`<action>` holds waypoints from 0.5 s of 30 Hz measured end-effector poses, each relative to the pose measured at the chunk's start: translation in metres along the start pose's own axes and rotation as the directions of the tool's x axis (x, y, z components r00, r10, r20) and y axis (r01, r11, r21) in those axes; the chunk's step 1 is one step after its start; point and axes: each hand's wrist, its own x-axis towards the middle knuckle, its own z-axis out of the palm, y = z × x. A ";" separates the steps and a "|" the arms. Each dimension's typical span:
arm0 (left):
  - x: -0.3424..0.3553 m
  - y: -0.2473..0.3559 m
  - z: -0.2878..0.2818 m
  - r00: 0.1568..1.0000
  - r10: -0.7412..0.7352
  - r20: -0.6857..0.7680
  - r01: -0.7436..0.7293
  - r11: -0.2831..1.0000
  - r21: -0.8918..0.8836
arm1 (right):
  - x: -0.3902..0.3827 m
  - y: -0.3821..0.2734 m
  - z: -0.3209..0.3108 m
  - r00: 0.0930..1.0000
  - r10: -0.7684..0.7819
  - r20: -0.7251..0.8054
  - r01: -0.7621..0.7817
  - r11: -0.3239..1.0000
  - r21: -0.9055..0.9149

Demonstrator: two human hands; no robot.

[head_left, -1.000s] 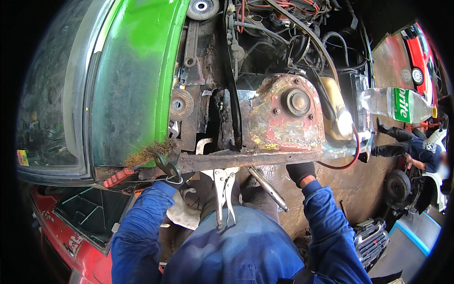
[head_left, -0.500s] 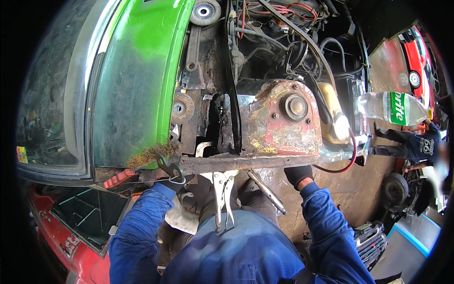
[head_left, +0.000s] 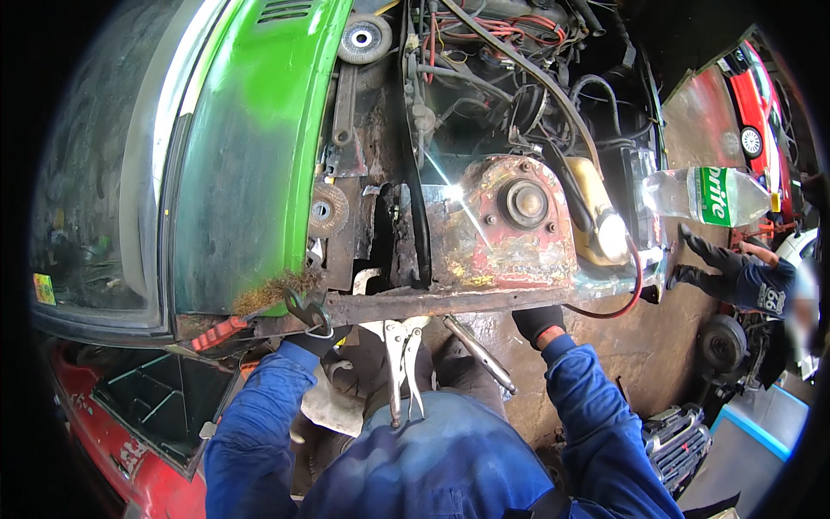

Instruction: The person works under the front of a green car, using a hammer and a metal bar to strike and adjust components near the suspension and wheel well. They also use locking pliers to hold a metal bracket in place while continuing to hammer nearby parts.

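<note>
Rusty rail (head_left: pixel 450 303) carries two gloved hands, left (head_left: pixel 316 340), right (head_left: pixel 536 322), one locking pliers (head_left: pixel 402 363).

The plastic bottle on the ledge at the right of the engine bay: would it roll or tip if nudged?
The clear plastic bottle lies on its side, so it would probably roll rather than tip. It looks mostly empty, so likely light and easily knocked off. Its thin walls would probably dent under a squeeze.

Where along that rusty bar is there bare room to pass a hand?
Bare stretch of the rusty bar between the locking pliers and the right hand. Crowded at the left end: the left hand, a clamp and a red-handled tool.
</note>
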 end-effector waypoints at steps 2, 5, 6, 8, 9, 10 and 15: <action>0.000 0.001 0.000 1.000 -0.001 0.001 0.001 1.000 -0.001 | 0.000 0.001 0.001 0.996 -0.057 -0.068 0.059 0.998 0.022; 0.001 0.002 0.001 1.000 0.004 -0.001 -0.004 1.000 0.008 | -0.001 0.003 0.003 1.000 0.014 0.015 -0.014 1.000 0.013; 0.001 0.002 0.002 1.000 0.006 -0.005 -0.006 1.000 0.009 | -0.001 0.003 0.004 1.000 0.020 0.013 -0.020 1.000 0.001; 0.000 0.003 0.003 1.000 0.007 -0.016 -0.007 1.000 0.016 | -0.001 0.003 0.005 0.999 -0.005 -0.046 0.005 1.000 0.008; -0.001 0.004 0.003 1.000 0.007 -0.020 -0.007 1.000 0.020 | -0.001 0.003 0.005 0.997 -0.018 -0.072 0.019 1.000 0.015; -0.002 0.005 0.003 1.000 0.010 -0.024 -0.009 1.000 0.024 | -0.001 0.003 0.004 0.998 -0.011 -0.059 0.013 1.000 0.028; -0.005 0.012 0.001 0.999 0.017 -0.039 -0.015 0.999 0.051 | -0.001 -0.003 -0.006 0.999 0.046 0.004 -0.046 0.997 0.059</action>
